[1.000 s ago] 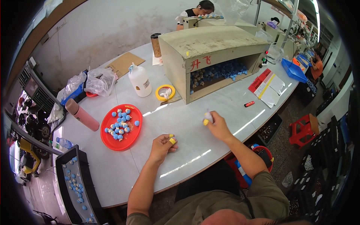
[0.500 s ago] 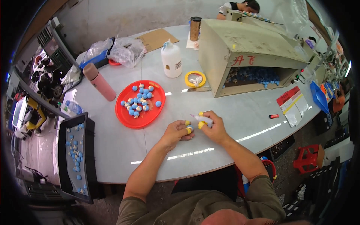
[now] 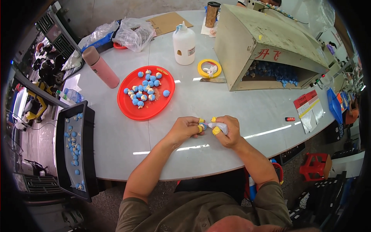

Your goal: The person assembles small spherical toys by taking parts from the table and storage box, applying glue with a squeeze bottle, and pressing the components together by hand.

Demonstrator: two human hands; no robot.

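Between thumb and fingers, my left hand (image 3: 186, 129) grips a small blue-and-white ball piece (image 3: 204, 126). My right hand (image 3: 228, 132) is closed around a small whitish squeeze bottle (image 3: 219, 127), whose thin tip points left and meets or nearly meets the piece. Yellow wraps cover the thumb and a finger of each hand. Left of my hands lies a red plate (image 3: 154, 112) with several blue balls (image 3: 145, 88) that have cream-coloured bits on them. More such balls (image 3: 75, 147) sit in a black tray (image 3: 92, 154) at the table's left edge.
A pink flask (image 3: 101, 69), a large white bottle (image 3: 184, 45) and a yellow tape roll (image 3: 209, 69) stand or lie beyond my hands. A beige open-fronted box (image 3: 243, 50) holding blue pieces occupies the far right. Nearby lie a knife (image 3: 212, 80), a red marker-like stick (image 3: 290, 119) and papers (image 3: 308, 112).
The squeeze bottle's tip has come down and closer to the piece in my left hand. Both hands sit slightly farther right in the picture, and the whole view has shifted.
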